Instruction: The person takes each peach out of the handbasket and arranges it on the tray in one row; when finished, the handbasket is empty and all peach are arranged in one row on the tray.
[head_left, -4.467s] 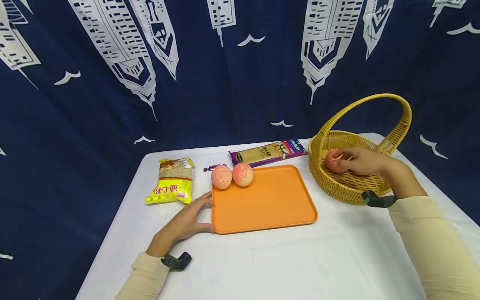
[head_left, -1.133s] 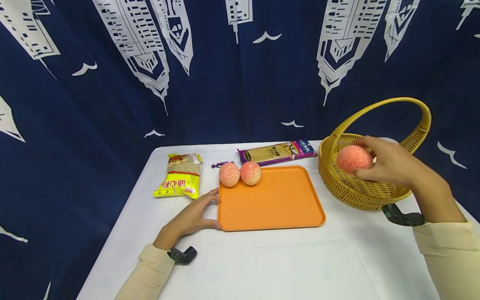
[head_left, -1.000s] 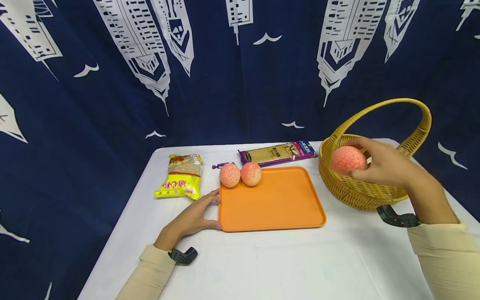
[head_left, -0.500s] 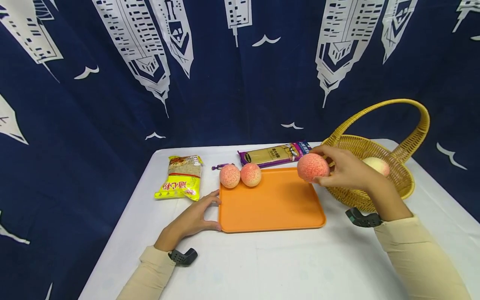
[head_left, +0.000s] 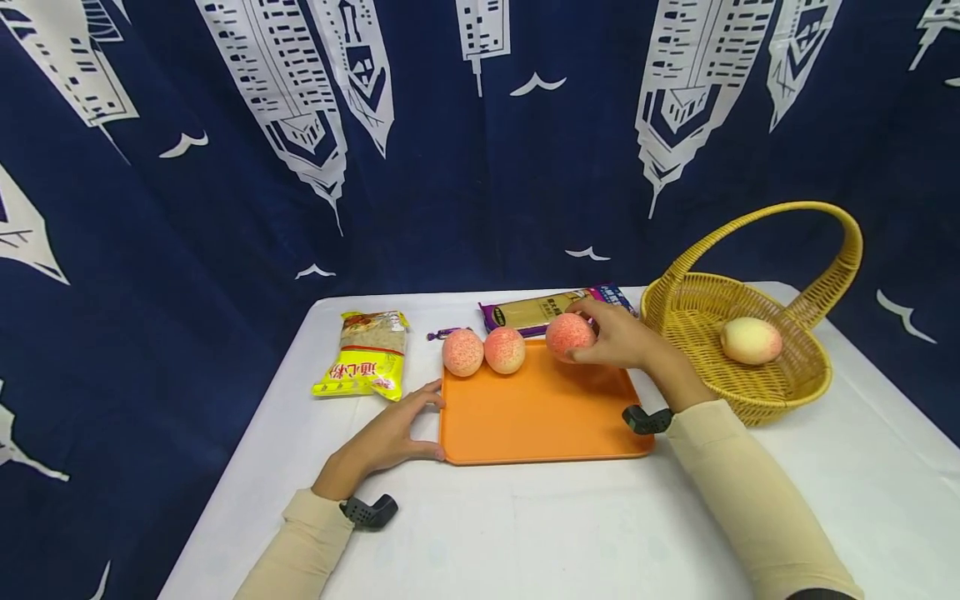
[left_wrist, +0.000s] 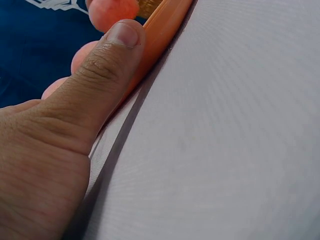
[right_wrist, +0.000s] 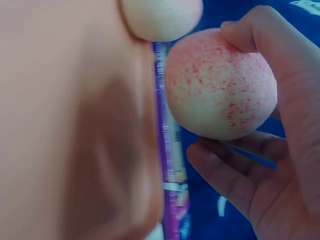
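Your right hand (head_left: 617,336) gripped a peach (head_left: 567,336) near the orange tray (head_left: 536,421), your left hand (head_left: 386,435), fingers spread, touched its edge

The right hand (head_left: 617,335) has carried a pink peach (head_left: 568,337) from the wicker basket (head_left: 816,385) to the orange tray's (head_left: 540,421) far edge, leaving a paler fruit (head_left: 752,341) in view.

Yellow plastic bag with red lettering (head_left: 367,354) is sitting on the left of the white cloth-covered table (head_left: 525,525), tiny purple twist-wrapped candy (head_left: 447,333) between it and a long flat purple-and-gold packet (head_left: 528,313). Navy fabric curtain (head_left: 480,183) behind's got upside-down white towers lol.
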